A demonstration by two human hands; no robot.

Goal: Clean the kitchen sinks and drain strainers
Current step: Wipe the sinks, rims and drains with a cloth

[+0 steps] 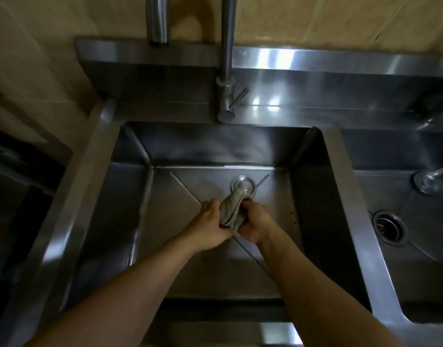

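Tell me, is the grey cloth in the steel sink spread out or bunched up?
Bunched up: the grey cloth is gripped between left hand and right hand.

Cloth (231,209) between both hands over left sink (130,246) (drain (243,184) just behind), second sink (415,249) to right.

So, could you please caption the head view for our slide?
Both hands, left and right, grip a grey cloth over the left sink drain.
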